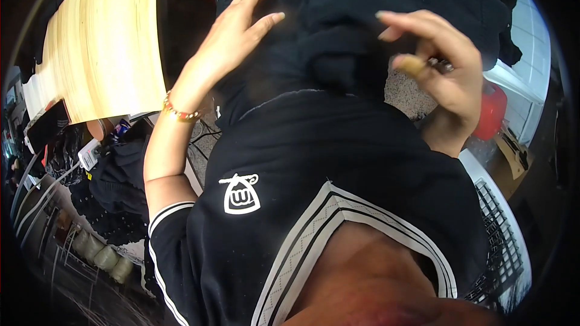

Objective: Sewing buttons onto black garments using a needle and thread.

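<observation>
A black knitted garment (405, 0) with a ribbed part lies spread over my lap, its folds reaching to the upper right. Over its left side is my left hand (238, 30), thumb and fingers apart and nothing in them; a red and gold bracelet circles that wrist. My right hand (444, 63) is raised over the right side of the cloth, its fingers curled. A small dark, shiny thing (444, 65) is tucked in that palm by the thumb, mostly hidden, so its kind is unclear. A yellowish cover wraps the right thumb.
On the left stands a pale wood-grain tabletop (103, 36), with a dark flat screen (48, 127) by its near corner. Black cloth (121, 175) is heaped below. At right are a red container (492, 111) and a white basket (522, 253).
</observation>
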The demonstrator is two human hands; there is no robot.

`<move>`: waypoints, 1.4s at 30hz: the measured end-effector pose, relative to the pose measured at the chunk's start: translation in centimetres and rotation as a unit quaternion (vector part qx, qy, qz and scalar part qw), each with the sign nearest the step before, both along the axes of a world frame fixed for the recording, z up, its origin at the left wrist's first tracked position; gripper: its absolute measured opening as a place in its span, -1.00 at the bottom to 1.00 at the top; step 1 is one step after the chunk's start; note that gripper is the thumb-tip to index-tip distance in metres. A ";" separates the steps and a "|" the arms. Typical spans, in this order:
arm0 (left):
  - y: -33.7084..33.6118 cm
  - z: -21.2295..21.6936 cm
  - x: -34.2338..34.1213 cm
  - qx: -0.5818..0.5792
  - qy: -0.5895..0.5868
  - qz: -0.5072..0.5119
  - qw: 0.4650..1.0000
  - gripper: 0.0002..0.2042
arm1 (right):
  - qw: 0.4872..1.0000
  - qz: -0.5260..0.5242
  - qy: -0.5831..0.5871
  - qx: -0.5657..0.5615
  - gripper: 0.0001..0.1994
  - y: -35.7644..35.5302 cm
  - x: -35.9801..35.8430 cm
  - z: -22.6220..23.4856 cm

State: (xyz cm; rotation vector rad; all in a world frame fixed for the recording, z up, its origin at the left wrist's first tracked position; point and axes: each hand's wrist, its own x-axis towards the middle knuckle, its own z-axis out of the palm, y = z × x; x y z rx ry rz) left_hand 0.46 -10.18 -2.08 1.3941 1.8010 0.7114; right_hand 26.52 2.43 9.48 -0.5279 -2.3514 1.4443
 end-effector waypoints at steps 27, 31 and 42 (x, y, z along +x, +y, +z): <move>-1.6 2.1 -0.5 0.253 -0.459 0.291 0.800 -0.72 | 1.000 0.010 0.020 0.010 -0.69 0.7 -9.0 -4.8; -2.3 1.8 -1.0 0.230 -0.446 0.242 0.831 -0.39 | 0.999 -0.034 0.002 -0.029 -0.63 0.2 -10.2 -6.2; -2.4 0.3 -0.8 0.182 -0.418 0.204 0.866 -0.44 | 0.999 -0.009 -0.015 -0.036 -0.55 0.6 -12.3 -6.7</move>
